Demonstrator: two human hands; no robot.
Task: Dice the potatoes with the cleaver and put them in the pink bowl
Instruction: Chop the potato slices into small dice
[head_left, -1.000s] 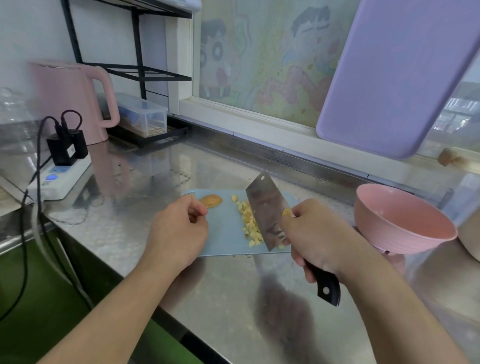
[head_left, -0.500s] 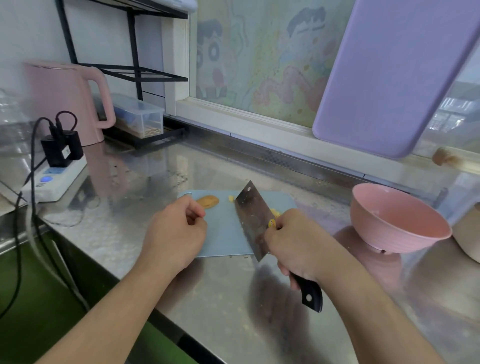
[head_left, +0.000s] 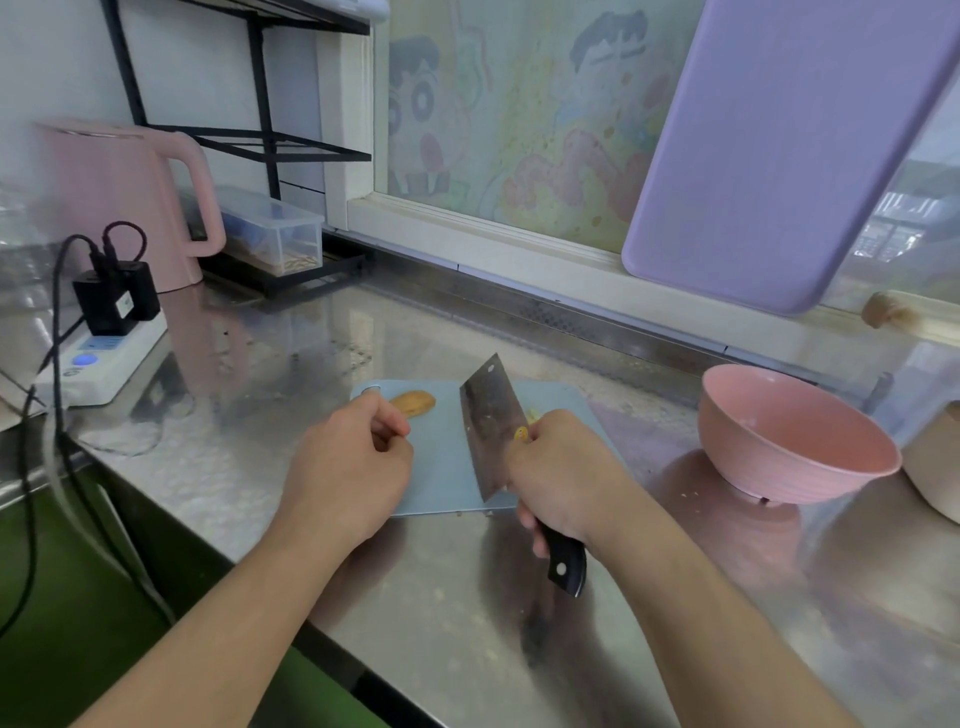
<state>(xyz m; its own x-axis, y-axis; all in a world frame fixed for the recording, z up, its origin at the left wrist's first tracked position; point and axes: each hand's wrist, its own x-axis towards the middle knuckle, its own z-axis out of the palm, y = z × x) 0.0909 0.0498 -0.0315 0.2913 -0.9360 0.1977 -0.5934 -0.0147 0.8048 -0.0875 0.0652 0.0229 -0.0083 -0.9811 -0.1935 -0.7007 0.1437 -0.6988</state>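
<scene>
Cleaver gripped over the cutting board on the steel table (head_left: 249, 467).

Pale blue rectangular cutting board (head_left: 441, 467) lies between both hands; round pink bowl (head_left: 795, 441) sits right of the right hand (head_left: 566, 478), which clasps the black-handled steel cleaver (head_left: 488, 421). Left hand (head_left: 353, 467) rests loosely curled, holding nothing. A brown potato peel piece (head_left: 413, 402) lies just beyond it; yellow potato bits (head_left: 532, 414) peek behind the blade.

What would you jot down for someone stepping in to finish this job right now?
Right hand: grip shut on the cleaver, blade over the blue cutting board.
Left hand: loosely curled, holding nothing, at the board's left edge.
Potato dice: mostly hidden behind blade and hand.
A potato piece lies at the board's far left.
Pink bowl: right of the board, looks empty.
Left: move the dice into the bowl.
</scene>
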